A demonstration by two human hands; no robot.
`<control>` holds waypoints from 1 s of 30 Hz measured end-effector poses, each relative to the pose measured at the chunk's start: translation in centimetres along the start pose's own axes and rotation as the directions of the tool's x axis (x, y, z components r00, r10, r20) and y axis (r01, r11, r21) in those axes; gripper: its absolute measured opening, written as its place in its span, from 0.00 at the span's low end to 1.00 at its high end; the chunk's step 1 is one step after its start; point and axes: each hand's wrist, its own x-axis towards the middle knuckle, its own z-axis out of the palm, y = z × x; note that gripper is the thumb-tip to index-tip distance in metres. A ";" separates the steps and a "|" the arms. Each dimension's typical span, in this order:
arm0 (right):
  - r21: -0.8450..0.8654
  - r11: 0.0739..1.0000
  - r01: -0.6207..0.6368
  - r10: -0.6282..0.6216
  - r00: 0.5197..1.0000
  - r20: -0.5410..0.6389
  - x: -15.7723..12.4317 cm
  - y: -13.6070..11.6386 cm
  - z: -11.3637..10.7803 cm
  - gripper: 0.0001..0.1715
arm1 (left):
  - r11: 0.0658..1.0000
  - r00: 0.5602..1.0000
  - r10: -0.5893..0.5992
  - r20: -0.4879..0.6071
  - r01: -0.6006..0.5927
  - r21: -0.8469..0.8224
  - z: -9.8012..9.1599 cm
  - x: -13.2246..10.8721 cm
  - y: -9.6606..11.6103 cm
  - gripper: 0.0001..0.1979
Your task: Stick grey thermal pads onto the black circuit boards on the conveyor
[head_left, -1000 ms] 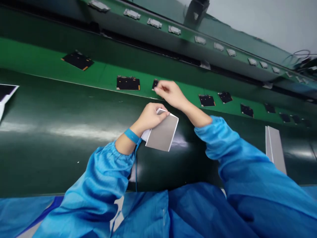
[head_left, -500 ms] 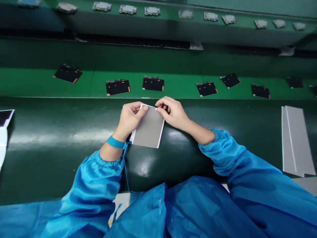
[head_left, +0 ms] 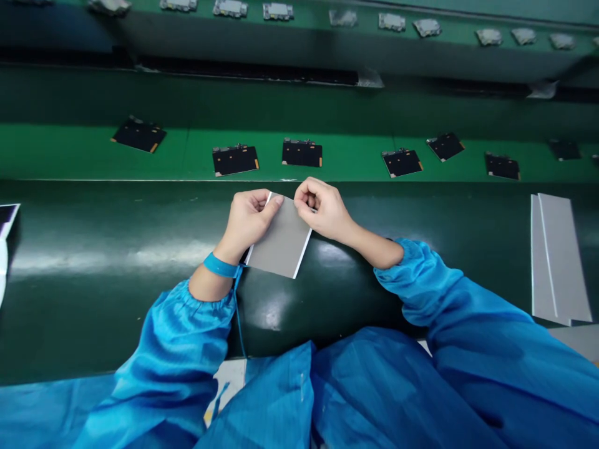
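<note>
A thin grey sheet with white side edges (head_left: 281, 240) is held in front of me over the dark green work surface. My left hand (head_left: 253, 218) grips its upper left corner, the thumb lying on the grey face and the fingers behind. At the upper right corner, the thumb and fingertips of my right hand (head_left: 322, 209) are pinched together. Whether they hold the sheet itself or a small tab on it is hidden. A blue wrist strap (head_left: 219, 266) with a cord circles my left wrist.
Several black rectangular panels with small circuit parts (head_left: 302, 153) lie on the bright green belt (head_left: 187, 168) beyond my hands. Grey sheets (head_left: 559, 259) are stacked at the right. A white-edged dark piece (head_left: 7, 218) sits at the left edge. Small pale modules (head_left: 277, 11) line an upper shelf.
The black panels on the belt have shifted to the right. The sheet has tilted slightly, and my right fingers have closed over the small white bit seen at its corner before.
</note>
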 end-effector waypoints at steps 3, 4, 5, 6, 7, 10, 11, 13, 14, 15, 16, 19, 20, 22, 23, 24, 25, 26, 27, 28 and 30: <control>0.134 0.991 -0.028 0.030 1.000 -0.008 0.0 -0.1 0.2 0.05 | 1.000 1.000 0.002 0.010 -0.002 0.006 0.0 0.0 0.1 0.24; 0.173 0.985 -0.023 0.025 1.000 -0.014 0.0 -0.1 0.3 0.05 | 1.000 1.000 0.001 0.014 -0.001 0.010 0.0 0.0 0.2 0.24; 0.208 0.978 -0.022 0.027 0.999 -0.024 0.0 0.0 0.3 0.05 | 1.000 1.000 -0.001 0.018 0.000 0.013 0.0 0.0 0.2 0.24; 0.238 0.971 -0.031 0.039 0.999 -0.032 0.0 0.1 0.3 0.06 | 1.000 1.000 -0.003 0.020 0.002 0.013 0.0 -0.1 0.2 0.24; 0.262 0.964 -0.049 0.060 0.998 -0.035 0.1 0.3 0.3 0.06 | 1.000 1.000 -0.005 0.022 0.005 0.013 0.0 -0.1 0.3 0.23; 0.289 0.949 -0.125 0.134 0.991 -0.011 0.3 0.7 0.1 0.08 | 1.000 0.999 -0.008 0.033 0.007 0.011 0.1 -0.2 0.4 0.23; 0.287 0.947 -0.143 0.149 0.989 0.002 0.3 0.8 0.1 0.08 | 1.000 0.999 -0.007 0.037 0.006 0.012 0.1 -0.2 0.4 0.23; 0.273 0.948 -0.162 0.160 0.987 0.029 0.4 0.9 0.0 0.07 | 1.000 0.999 -0.005 0.044 0.005 0.016 0.2 -0.2 0.5 0.23; 0.266 0.950 -0.164 0.159 0.986 0.041 0.4 0.9 0.1 0.08 | 1.000 0.999 -0.005 0.047 0.004 0.019 0.2 -0.1 0.6 0.23; 0.262 0.952 -0.160 0.152 0.987 0.051 0.4 0.9 0.1 0.09 | 1.000 0.999 -0.005 0.050 0.004 0.021 0.2 -0.1 0.6 0.23; 0.257 0.954 -0.153 0.143 0.988 0.056 0.3 0.8 0.1 0.11 | 1.000 0.999 -0.004 0.053 0.003 0.022 0.2 -0.1 0.6 0.22; 0.218 0.966 -0.139 0.129 0.990 0.058 0.2 0.4 0.1 0.12 | 1.000 0.998 0.003 0.058 -0.004 0.023 0.3 -0.1 0.6 0.22; 0.192 0.972 -0.135 0.127 0.990 0.054 0.1 0.2 0.0 0.13 | 1.000 0.998 0.003 0.058 -0.005 0.026 0.3 -0.1 0.5 0.21; 0.132 0.984 -0.120 0.115 0.992 0.047 0.0 -0.2 -0.1 0.13 | 0.999 0.998 0.000 0.055 -0.002 0.033 0.3 -0.1 0.5 0.21; 0.107 0.988 -0.110 0.106 0.993 0.045 0.0 -0.4 -0.1 0.13 | 0.999 0.998 -0.002 0.055 0.000 0.035 0.3 -0.1 0.4 0.21; 0.091 0.991 -0.103 0.100 0.994 0.039 0.0 -0.4 -0.1 0.12 | 0.999 0.998 -0.003 0.056 0.001 0.034 0.3 -0.1 0.4 0.21; 0.085 0.991 -0.103 0.101 0.995 0.028 0.0 -0.3 -0.1 0.11 | 1.000 0.998 -0.005 0.058 0.003 0.031 0.2 -0.1 0.4 0.21; 0.092 0.990 -0.109 0.109 0.994 0.011 0.0 -0.1 -0.1 0.10 | 1.000 0.998 -0.006 0.061 0.004 0.025 0.2 -0.1 0.4 0.21; 0.112 0.987 -0.118 0.120 0.993 -0.010 0.0 0.1 -0.1 0.09 | 1.000 0.998 -0.006 0.063 0.005 0.019 0.2 -0.1 0.5 0.21; 0.142 0.982 -0.123 0.129 0.991 -0.033 0.0 0.5 -0.1 0.09 | 1.000 0.998 -0.006 0.066 0.005 0.013 0.2 -0.1 0.5 0.21; 0.210 0.970 -0.124 0.140 0.988 -0.067 0.3 1.2 -0.1 0.12 | 1.000 0.997 -0.007 0.073 0.006 0.005 0.2 -0.2 0.5 0.20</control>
